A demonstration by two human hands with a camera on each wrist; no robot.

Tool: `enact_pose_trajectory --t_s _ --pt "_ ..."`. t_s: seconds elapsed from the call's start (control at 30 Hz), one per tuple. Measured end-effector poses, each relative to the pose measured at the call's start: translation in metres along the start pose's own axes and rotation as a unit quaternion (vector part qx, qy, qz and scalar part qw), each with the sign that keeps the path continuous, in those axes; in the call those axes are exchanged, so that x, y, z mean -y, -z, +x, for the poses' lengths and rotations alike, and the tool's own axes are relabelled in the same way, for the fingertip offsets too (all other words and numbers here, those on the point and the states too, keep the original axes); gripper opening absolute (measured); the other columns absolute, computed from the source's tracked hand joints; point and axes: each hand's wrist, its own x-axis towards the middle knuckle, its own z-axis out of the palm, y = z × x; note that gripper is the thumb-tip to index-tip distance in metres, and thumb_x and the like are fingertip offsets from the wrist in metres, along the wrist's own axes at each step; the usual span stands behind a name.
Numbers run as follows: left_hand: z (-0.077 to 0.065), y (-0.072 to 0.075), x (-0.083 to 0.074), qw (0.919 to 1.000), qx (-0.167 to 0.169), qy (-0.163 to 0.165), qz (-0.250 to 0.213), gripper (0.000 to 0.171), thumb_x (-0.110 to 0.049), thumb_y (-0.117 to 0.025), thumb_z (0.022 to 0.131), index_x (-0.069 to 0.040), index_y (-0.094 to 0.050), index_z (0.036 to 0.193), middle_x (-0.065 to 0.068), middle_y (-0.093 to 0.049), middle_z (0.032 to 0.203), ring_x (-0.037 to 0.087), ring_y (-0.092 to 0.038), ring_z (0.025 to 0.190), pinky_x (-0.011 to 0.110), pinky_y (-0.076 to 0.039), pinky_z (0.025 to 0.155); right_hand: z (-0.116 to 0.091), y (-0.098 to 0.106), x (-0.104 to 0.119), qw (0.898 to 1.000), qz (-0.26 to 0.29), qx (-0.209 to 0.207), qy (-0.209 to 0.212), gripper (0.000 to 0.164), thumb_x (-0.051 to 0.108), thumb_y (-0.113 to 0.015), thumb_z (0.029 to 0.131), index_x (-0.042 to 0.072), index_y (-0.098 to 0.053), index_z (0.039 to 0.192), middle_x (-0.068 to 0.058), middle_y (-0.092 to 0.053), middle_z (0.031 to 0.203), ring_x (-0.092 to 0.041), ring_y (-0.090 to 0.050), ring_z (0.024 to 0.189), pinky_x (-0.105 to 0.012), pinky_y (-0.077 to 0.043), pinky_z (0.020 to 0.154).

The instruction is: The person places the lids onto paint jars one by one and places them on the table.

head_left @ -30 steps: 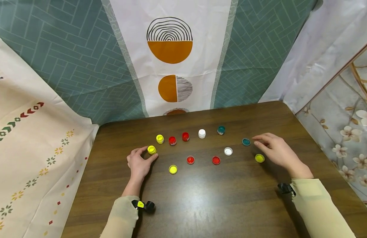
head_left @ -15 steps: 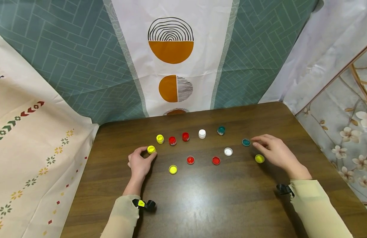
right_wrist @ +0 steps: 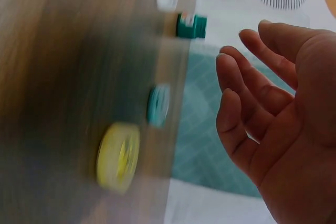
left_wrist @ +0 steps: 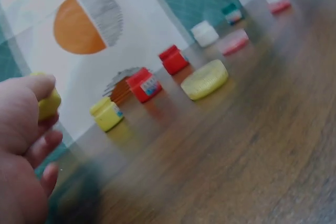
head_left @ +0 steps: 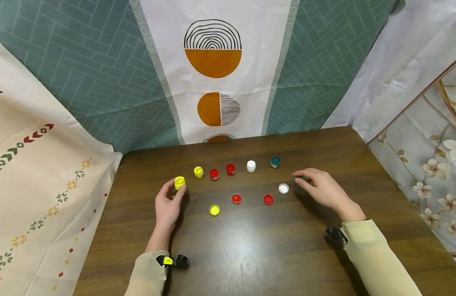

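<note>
My left hand [head_left: 167, 209] pinches a small yellow paint jar [head_left: 180, 183] between thumb and fingers, at the left of the table. In the left wrist view the thumb covers part of that jar [left_wrist: 49, 104]. My right hand [head_left: 322, 190] hovers at the right with its fingers relaxed and nothing held. Below it lies a teal lid [right_wrist: 158, 105], mostly covered by the hand in the head view. The right wrist view shows a yellow lid [right_wrist: 118, 157] near the teal one; the hand hides it in the head view.
Along the back stand another yellow jar [head_left: 199, 172], two red jars [head_left: 214, 174], a white jar [head_left: 251, 166] and a teal jar [head_left: 275, 162]. In front of them lie a yellow lid [head_left: 215, 210], two red lids [head_left: 236, 198] and a white lid [head_left: 284, 188] on the wooden table [head_left: 228, 255].
My left hand has moved left with the yellow jar, away from the other yellow one. My right hand has shifted left over the teal lid and now covers the right-hand yellow lid.
</note>
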Motion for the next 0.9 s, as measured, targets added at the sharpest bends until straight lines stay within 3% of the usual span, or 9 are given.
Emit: enact_pose_trajectory --t_s 0.2,0.33,0.43,0.57,0.7,0.9 --pt "-0.008 0.007 -0.004 0.9963 0.000 -0.026 -0.082 0.048 -0.004 -0.074 0.101 -0.005 -0.062 0.147 0.001 -0.069 0.121 0.019 -0.060 0.102 0.019 -0.051 0.085 0.020 -0.022 0.029 0.999 0.018 0.032 0.032 0.028 0.021 -0.069 0.107 0.009 -0.075 0.131 -0.003 -0.074 0.123 -0.020 -0.070 0.102 -0.046 -0.057 0.088" --pt "-0.012 0.007 -0.006 0.9897 -0.006 -0.036 -0.138 0.042 0.006 -0.077 0.095 0.002 -0.065 0.136 0.000 -0.073 0.113 0.018 -0.062 0.097 0.022 -0.052 0.084 0.033 -0.039 0.058 0.996 0.026 0.068 0.043 0.030 0.024 -0.068 0.108 0.010 -0.074 0.133 -0.002 -0.074 0.124 -0.016 -0.069 0.103 -0.042 -0.058 0.091" --pt "-0.015 0.007 -0.006 0.9850 -0.009 -0.039 -0.168 0.035 0.010 -0.076 0.093 0.001 -0.072 0.127 -0.002 -0.075 0.108 0.014 -0.065 0.095 0.020 -0.054 0.083 0.043 -0.054 0.080 0.994 0.022 0.090 0.059 0.029 0.026 -0.068 0.108 0.012 -0.075 0.133 0.000 -0.073 0.124 -0.014 -0.069 0.103 -0.040 -0.057 0.092" --pt "-0.017 0.007 -0.006 0.9764 0.011 -0.048 -0.210 0.035 0.015 -0.071 0.095 0.002 -0.073 0.128 -0.003 -0.077 0.112 0.011 -0.070 0.100 0.022 -0.056 0.088 0.054 -0.075 0.109 0.989 0.003 0.117 0.094 0.029 0.028 -0.068 0.108 0.016 -0.075 0.133 0.003 -0.074 0.122 -0.010 -0.069 0.100 -0.036 -0.057 0.088" --pt "-0.018 0.007 -0.006 0.9729 0.030 -0.062 -0.221 0.039 0.017 -0.069 0.095 0.006 -0.070 0.132 -0.003 -0.077 0.117 0.011 -0.070 0.104 0.022 -0.056 0.090 0.061 -0.095 0.137 0.981 -0.032 0.136 0.134 0.032 0.031 -0.071 0.106 0.017 -0.074 0.134 0.003 -0.074 0.124 -0.011 -0.069 0.100 -0.036 -0.057 0.086" --pt "-0.018 0.007 -0.007 0.9735 0.035 -0.060 -0.218 0.044 0.024 -0.070 0.089 0.008 -0.069 0.129 -0.001 -0.076 0.111 0.014 -0.067 0.099 0.022 -0.054 0.085 0.065 -0.121 0.170 0.970 -0.105 0.152 0.158 0.047 0.037 -0.078 0.100 0.019 -0.070 0.142 -0.003 -0.069 0.134 -0.021 -0.066 0.120 -0.041 -0.056 0.097"
